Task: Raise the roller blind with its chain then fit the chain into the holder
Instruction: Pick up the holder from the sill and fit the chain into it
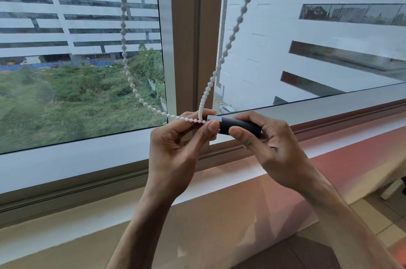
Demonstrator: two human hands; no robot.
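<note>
A white beaded chain [228,42] hangs down from above in two strands that meet in a loop at my hands. My left hand [175,148] pinches the bottom of the loop between thumb and fingers. My right hand [270,145] grips a black cylindrical holder [237,126] with a pale end cap, held level. The cap end touches the chain loop at my left fingertips. The roller blind itself is out of view above.
A brown window post [186,38] stands between two large panes, right behind my hands. A pale window frame [66,165] and a wide sill [219,209] run below. A tiled floor [384,220] shows at the lower right.
</note>
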